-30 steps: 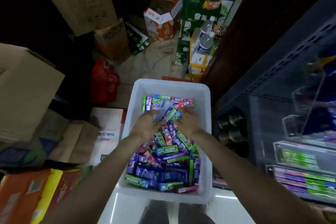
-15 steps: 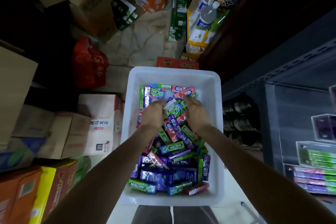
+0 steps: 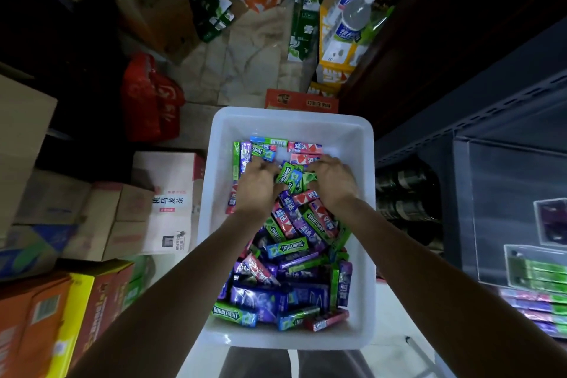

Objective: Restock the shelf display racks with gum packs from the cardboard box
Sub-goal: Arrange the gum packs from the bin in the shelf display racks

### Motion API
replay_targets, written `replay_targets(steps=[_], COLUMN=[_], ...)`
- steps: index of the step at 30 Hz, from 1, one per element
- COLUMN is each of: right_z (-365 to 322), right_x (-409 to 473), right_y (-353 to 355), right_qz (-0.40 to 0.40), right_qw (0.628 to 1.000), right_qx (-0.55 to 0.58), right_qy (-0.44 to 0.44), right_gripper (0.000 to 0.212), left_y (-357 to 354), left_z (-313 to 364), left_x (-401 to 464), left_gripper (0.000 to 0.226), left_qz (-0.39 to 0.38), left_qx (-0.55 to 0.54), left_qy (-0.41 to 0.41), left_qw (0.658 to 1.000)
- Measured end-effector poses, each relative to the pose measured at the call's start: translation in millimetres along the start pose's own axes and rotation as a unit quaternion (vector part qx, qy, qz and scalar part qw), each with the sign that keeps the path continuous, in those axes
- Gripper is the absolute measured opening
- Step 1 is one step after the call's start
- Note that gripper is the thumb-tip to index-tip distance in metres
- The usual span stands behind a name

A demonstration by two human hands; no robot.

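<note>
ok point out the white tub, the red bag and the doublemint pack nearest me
white tub (image 3: 294, 116): head view, far rim
red bag (image 3: 152, 98): head view, middle of its front
doublemint pack (image 3: 233, 315): head view, label at the tub's near-left corner

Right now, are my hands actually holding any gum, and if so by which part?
Cannot be told for sure. Both the left hand and right hand curl down into the gum packs in the white bin; the fingertips are hidden.
</note>
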State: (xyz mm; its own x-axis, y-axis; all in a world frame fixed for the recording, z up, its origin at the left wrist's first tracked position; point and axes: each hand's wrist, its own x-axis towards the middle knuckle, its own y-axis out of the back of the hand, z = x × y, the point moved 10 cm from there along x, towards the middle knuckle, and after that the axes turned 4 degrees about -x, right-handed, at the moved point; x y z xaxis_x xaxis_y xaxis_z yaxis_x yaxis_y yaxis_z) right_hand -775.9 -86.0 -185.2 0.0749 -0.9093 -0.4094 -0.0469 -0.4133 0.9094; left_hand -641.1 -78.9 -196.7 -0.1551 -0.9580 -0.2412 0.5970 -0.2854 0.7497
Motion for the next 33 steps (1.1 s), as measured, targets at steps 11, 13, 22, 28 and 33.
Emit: replay_targets(steps=[11,13,22,28,33], right_z=[-2.8,-2.4,-7.6,-3.3,3.1], right_x=[1.4,-1.6,-5.6,-16.6,-43.2], right_y=[-0.3,1.3,9.0,38.0,84.9], right_qz=[-0.032,-0.029,0.001,0.052,0.104], right_qw=[0.999,0.998,0.989,0.927,0.872], right_qx=[0.031,0.054,0.144,0.371,0.478], right_qy=[0.015,0.015,0.016,-0.019,-0.007], right_gripper=[0.035,0.033,0.033,0.024,0.012], left_y=[-8.8,-6.3,-11.4,19.4,63.6], left_z=[-7.1,-7.2,-3.8,8.9,40.2], left_x=[0.0,-1.4,1.9,-4.8,-16.8], left_gripper=[0.03,0.029,0.045,0.047,0.039], left_qz=[-0.026,-0.023,-0.076,-0.031,-0.005], left_qx=[-0.048,-0.059,-0.165,-0.252,-0.337], left_qy=[0.078,0.088,0.104,0.07,0.023], left_qw=[0.995,0.994,0.978,0.965,0.941])
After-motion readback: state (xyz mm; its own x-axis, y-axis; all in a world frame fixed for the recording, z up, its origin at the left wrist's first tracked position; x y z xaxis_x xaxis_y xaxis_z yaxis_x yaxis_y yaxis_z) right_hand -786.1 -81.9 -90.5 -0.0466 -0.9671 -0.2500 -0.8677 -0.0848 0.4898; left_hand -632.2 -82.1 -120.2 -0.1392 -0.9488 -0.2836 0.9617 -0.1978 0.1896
